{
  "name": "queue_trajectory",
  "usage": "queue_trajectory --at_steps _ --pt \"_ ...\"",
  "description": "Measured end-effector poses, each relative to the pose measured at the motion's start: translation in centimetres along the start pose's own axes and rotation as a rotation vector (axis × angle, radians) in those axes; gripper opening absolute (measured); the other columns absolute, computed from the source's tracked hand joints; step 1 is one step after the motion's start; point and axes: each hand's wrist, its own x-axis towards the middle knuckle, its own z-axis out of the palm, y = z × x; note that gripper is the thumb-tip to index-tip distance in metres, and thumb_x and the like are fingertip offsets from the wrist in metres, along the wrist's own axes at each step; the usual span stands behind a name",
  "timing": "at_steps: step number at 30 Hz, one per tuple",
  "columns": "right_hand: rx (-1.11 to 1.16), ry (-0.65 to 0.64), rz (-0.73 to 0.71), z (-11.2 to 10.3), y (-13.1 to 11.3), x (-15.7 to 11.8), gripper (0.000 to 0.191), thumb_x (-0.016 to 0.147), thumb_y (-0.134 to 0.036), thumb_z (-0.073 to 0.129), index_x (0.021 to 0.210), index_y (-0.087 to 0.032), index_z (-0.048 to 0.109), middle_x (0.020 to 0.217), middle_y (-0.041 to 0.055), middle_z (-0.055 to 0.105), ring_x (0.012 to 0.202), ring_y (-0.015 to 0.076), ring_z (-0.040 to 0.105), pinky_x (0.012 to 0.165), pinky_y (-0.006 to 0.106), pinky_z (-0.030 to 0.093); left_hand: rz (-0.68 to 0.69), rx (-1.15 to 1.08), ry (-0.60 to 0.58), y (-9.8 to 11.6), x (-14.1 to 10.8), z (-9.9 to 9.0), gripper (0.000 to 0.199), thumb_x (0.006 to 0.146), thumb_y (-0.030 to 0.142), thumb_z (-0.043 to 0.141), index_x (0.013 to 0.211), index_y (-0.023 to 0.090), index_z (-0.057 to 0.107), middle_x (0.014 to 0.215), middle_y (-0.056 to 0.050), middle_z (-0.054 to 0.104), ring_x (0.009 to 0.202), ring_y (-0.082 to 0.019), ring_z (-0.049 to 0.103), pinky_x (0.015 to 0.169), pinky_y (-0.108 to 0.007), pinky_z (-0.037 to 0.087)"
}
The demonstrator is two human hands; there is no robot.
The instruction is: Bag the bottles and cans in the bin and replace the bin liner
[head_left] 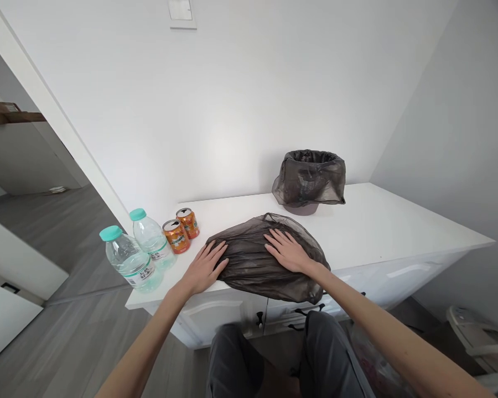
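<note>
A dark, see-through plastic bag point(249, 265) lies spread and wrinkled on the white cabinet top point(382, 221), partly hanging over its front edge. My left hand point(205, 267) rests flat on the bag's left end with its fingers spread. On the bag's right half lies my right hand point(287, 251), palm down, fingers apart. Behind the bag, a small bin point(301, 209) stands near the wall, lined with another dark bag point(311, 179) folded over its rim.
Two orange cans point(176, 236) and two clear bottles point(135, 262) with teal caps stand at the cabinet's left end. Drawers with black handles are below the front edge. A whitish stool point(477, 331) is at the lower right.
</note>
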Motion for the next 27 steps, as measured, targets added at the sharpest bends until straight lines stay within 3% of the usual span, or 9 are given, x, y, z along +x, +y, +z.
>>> queue_trajectory --at_steps 3,7,11,13,15,17,20,23,27 --pt "-0.014 0.007 -0.028 0.1 1.1 0.9 0.078 0.106 -0.068 0.012 0.167 -0.024 0.031 0.176 0.0049 0.019 0.164 0.0239 0.012 0.133 0.049 0.006 0.033 -0.011 0.051 0.5 -0.2 -0.7 0.053 0.108 0.047 0.043 0.158 0.03 0.049 0.164 -0.005 0.047 0.159 -0.028 0.031 0.131 -0.057 0.021" --pt "0.073 -0.061 -0.019 -1.6 -0.5 0.0 0.08 0.106 -0.068 0.012 0.169 -0.02 0.023 0.177 0.0081 0.015 0.164 0.0242 0.008 0.133 0.049 0.006 0.121 -0.008 0.144 1.5 -1.6 -1.8 0.047 0.108 0.038 0.045 0.153 0.03 0.055 0.163 -0.006 0.049 0.157 -0.026 0.036 0.13 -0.055 0.025" --pt "0.15 -0.067 -0.161 -2.9 -3.4 -4.2 0.091 0.101 -0.075 0.031 0.171 -0.025 0.0 0.178 0.0072 0.001 0.164 0.0276 0.0 0.132 0.054 0.008 0.131 -0.023 0.065 2.2 -4.2 -2.6 0.051 0.109 0.042 0.045 0.159 0.032 0.047 0.166 -0.004 0.043 0.155 -0.023 0.039 0.129 -0.049 0.031" --pt "0.05 -0.041 -0.317 -2.5 -4.5 -7.0 0.107 0.092 -0.076 0.056 0.171 -0.03 0.0 0.178 0.0066 -0.001 0.164 0.0332 -0.003 0.131 0.06 0.004 0.121 -0.028 0.014 2.5 -5.1 -2.9 0.055 0.107 0.047 0.049 0.16 0.033 0.044 0.167 -0.004 0.042 0.157 -0.024 0.035 0.13 -0.05 0.029" --pt "-0.074 0.01 -0.39 -1.6 -4.9 -9.6 0.115 0.086 -0.061 0.075 0.171 -0.032 0.003 0.178 0.0088 0.002 0.163 0.0389 -0.001 0.128 0.068 0.004 0.124 -0.036 -0.02 3.0 -5.5 -3.3 0.062 0.103 0.052 0.055 0.161 0.033 0.042 0.167 -0.004 0.041 0.158 -0.026 0.032 0.131 -0.052 0.026" --pt "-0.154 0.086 -0.376 -0.6 -4.6 -11.6 0.105 0.091 -0.039 0.072 0.171 -0.032 0.005 0.177 0.0114 0.009 0.163 0.0395 0.008 0.127 0.07 0.013 0.125 -0.05 -0.028 3.6 -5.5 -3.8 0.07 0.098 0.056 0.062 0.161 0.032 0.043 0.166 -0.006 0.043 0.157 -0.028 0.034 0.13 -0.052 0.027" --pt "-0.14 0.226 -0.301 -0.1 -3.0 -13.7 0.075 0.099 -0.022 0.05 0.168 -0.03 0.022 0.169 0.0126 0.037 0.155 0.0319 0.039 0.124 0.06 0.034 0.112 -0.086 -0.023 4.4 -5.2 -4.3 0.069 0.094 0.059 0.067 0.155 0.031 0.052 0.161 -0.007 0.049 0.155 -0.03 0.04 0.129 -0.054 0.031" --pt "-0.008 0.37 -0.191 -1.5 -1.3 -15.0 0.047 0.106 -0.028 0.036 0.15 -0.029 0.051 0.14 0.0108 0.069 0.125 0.0276 0.069 0.109 0.051 0.053 0.095 -0.13 -0.018 5.1 -5.0 -4.3 0.065 0.091 0.06 0.069 0.148 0.03 0.061 0.156 -0.008 0.057 0.151 -0.03 0.046 0.128 -0.055 0.033" --pt "0.226 0.499 0.001 -5.5 0.0 -14.9 0.042 0.108 -0.049 0.035 0.135 -0.026 0.058 0.108 0.0108 0.078 0.096 0.0273 0.076 0.083 0.041 0.062 0.058 -0.222 0.08 6.3 -4.7 -3.9 0.052 0.088 0.059 0.072 0.13 0.028 0.072 0.14 -0.009 0.07 0.137 -0.03 0.06 0.121 -0.049 0.044"
